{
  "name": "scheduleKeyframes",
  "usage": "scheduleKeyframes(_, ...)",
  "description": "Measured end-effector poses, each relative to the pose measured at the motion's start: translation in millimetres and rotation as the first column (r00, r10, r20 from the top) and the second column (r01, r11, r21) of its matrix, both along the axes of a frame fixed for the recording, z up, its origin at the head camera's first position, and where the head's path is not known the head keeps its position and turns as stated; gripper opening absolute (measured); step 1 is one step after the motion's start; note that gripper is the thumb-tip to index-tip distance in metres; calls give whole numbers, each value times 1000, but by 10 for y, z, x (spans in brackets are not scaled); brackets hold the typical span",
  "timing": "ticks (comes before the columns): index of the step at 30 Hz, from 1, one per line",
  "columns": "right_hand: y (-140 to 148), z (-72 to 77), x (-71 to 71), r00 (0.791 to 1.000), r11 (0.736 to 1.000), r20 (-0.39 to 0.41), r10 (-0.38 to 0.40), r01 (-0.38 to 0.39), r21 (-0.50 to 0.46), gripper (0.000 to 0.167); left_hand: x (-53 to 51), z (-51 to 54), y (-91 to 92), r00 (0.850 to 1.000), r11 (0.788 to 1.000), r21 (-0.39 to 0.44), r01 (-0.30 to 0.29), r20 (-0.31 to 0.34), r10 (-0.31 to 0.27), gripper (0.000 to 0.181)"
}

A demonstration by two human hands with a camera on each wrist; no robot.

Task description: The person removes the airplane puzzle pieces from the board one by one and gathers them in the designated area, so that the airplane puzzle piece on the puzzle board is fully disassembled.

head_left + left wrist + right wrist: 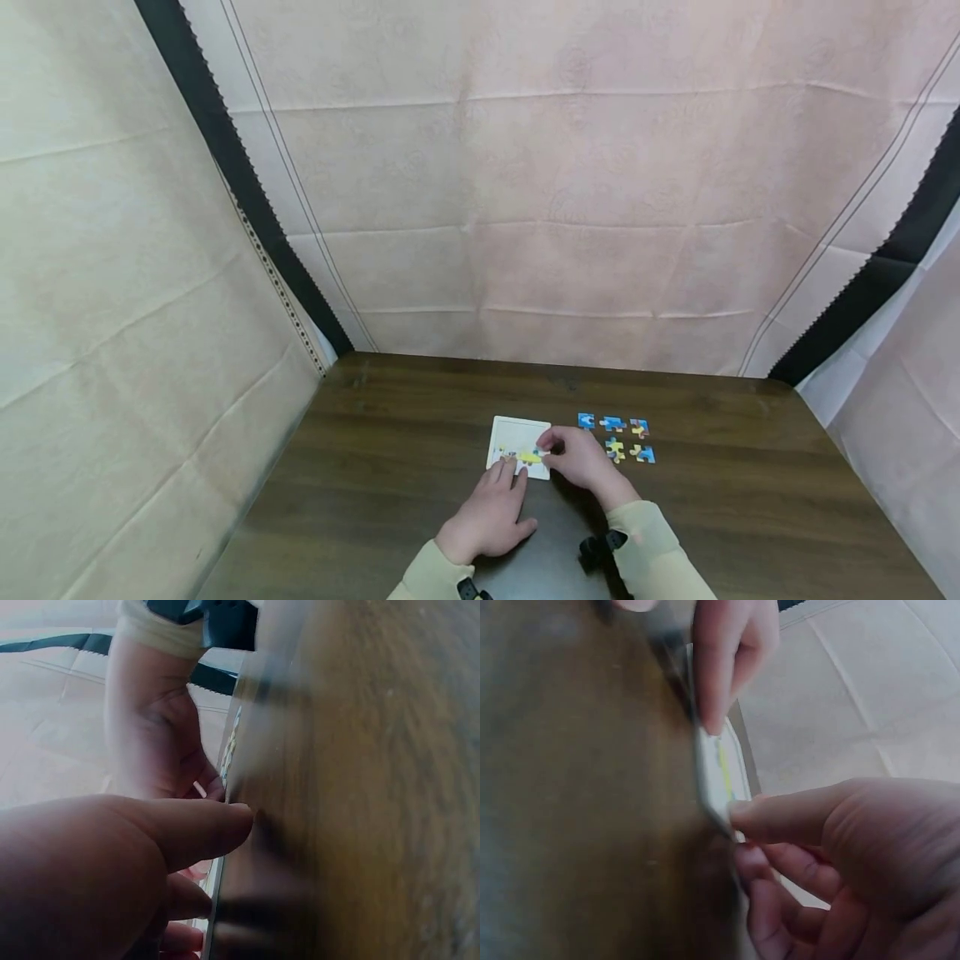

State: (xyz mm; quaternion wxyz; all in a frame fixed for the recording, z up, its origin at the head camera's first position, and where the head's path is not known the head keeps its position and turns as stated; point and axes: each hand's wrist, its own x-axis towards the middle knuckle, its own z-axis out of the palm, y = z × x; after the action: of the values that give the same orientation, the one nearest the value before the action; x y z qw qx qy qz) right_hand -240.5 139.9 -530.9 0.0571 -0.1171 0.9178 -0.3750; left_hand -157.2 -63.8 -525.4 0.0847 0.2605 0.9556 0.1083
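Note:
A white puzzle board [517, 431] lies on the table, with yellow, blue and green picture parts along its near side. My left hand [491, 510] rests its straight fingertips on the board's near left part, thumb spread out to the side. At the board's right side my right hand [583, 461] pinches a small puzzle piece [542, 452] between thumb and forefinger, low against the board. The fingers mostly hide that piece. In the right wrist view the right thumb [780, 819] touches the end of the board, beside the yellow strip.
Several loose puzzle pieces [612, 423] lie in two rows right of the board, including a yellow piece [615, 450] and a blue-and-yellow piece [642, 453]. The brown wooden table [360, 475] ends at pale cloth walls [585, 208] behind and at both sides.

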Motion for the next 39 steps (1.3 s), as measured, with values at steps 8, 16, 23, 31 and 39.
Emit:
scheduleKeyframes(8, -95, 152, -85, 993, 993, 34, 111, -112, 39, 13, 24, 18, 21, 1000, 1000, -24, -13, -6, 12, 79)
scheduleKeyframes(16, -247, 121, -212, 970, 972, 65, 234, -233, -26, 17, 12, -2, 5, 1000, 999, -39, 2, -22, -3, 80)
scheduleKeyframes(23, -357, 124, -292, 963, 969, 109, 247, -244, -42, 19, 6, -1, -9, 1000, 999, -45, 9, -15, -10, 81)
scheduleKeyframes(31, -427, 157, -299, 951, 962, 144, 273, -268, -56, 20, 1, 5, -5, 1000, 999, -43, 13, -11, -13, 82)
scheduleKeyframes(39, -487, 150, -275, 951, 962, 150, 271, -271, -23, 18, 6, 27, -12, 1000, 999, -34, 11, 10, -10, 81)
